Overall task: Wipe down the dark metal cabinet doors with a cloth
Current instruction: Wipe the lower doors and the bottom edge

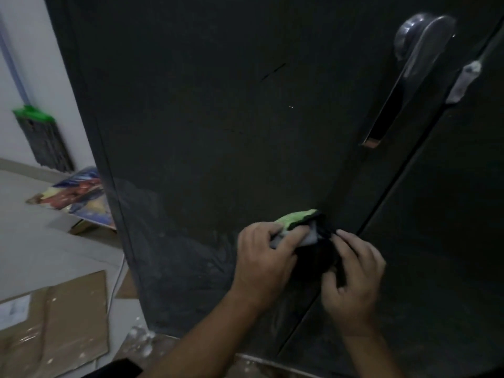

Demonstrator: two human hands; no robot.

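Note:
The dark metal cabinet fills most of the view; its left door shows dusty grey smears low down, and the right door lies past a thin seam. A cloth, green, white and black, sits bunched in front of the lower left door near the seam. My left hand grips the cloth's green and white end with curled fingers. My right hand holds the black part from the right, fingers curled round it. Whether the cloth touches the door I cannot tell.
A metal lever handle juts from the left door at upper right. A white latch piece sits on the seam. On the floor at left lie flattened cardboard and a colourful box. A green-headed broom leans on the wall.

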